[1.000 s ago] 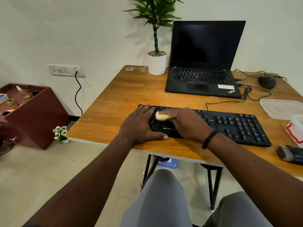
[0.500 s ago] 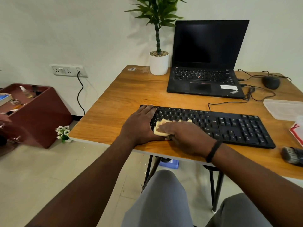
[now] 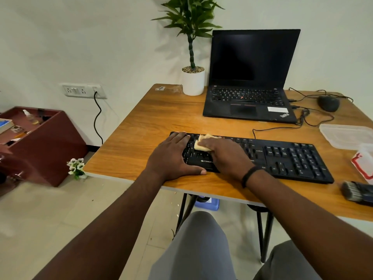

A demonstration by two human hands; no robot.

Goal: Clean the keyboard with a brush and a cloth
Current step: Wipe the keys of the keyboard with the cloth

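Note:
A black keyboard (image 3: pixel 282 156) lies near the front edge of the wooden table (image 3: pixel 153 122). My left hand (image 3: pixel 173 156) rests flat on the keyboard's left end, fingers straight, thumb along its front edge. My right hand (image 3: pixel 226 154) presses a small yellowish cloth (image 3: pixel 200 144) onto the keys at the upper left, fingers laid over it. Most of the cloth is hidden under the hand. The brush (image 3: pixel 357 191) with dark bristles lies on the table at the right edge, apart from both hands.
A black laptop (image 3: pixel 250 91) stands open behind the keyboard, a potted plant (image 3: pixel 192 77) to its left, a mouse (image 3: pixel 328 103) and cables to its right. A clear plastic lid (image 3: pixel 347 135) and a white-red packet (image 3: pixel 363 160) sit at the right.
My right hand has slid the cloth from the keyboard's front left toward the upper rows. My left hand has stayed on the keyboard's left end.

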